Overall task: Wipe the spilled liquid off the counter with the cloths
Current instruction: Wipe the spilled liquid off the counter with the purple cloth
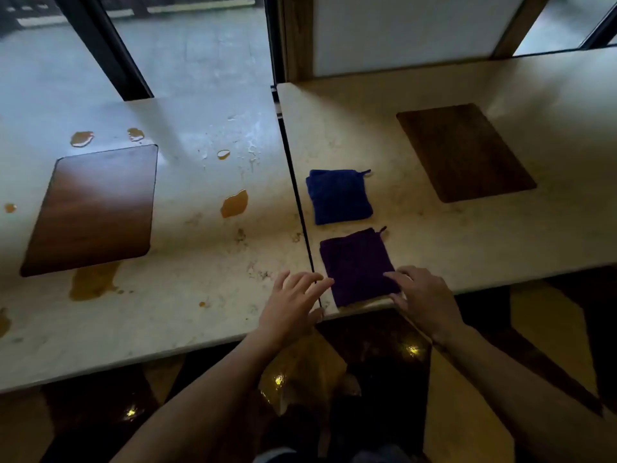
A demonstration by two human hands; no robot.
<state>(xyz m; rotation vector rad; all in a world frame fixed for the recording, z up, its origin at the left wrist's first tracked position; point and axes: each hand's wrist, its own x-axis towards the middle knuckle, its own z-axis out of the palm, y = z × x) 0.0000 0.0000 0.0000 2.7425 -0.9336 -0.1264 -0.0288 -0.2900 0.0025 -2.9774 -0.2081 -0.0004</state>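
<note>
Pale counter [207, 329], brown spills [234, 203] unwiped; left hand [293, 304], right hand [424, 297] open-fingered flanking purple cloth [357, 265], apparently for pickup.

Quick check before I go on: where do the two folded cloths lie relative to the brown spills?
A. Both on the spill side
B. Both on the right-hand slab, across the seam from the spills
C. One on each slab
B: the blue cloth and purple cloth lie right of the seam, while the brown spills are on the left slab.
</note>
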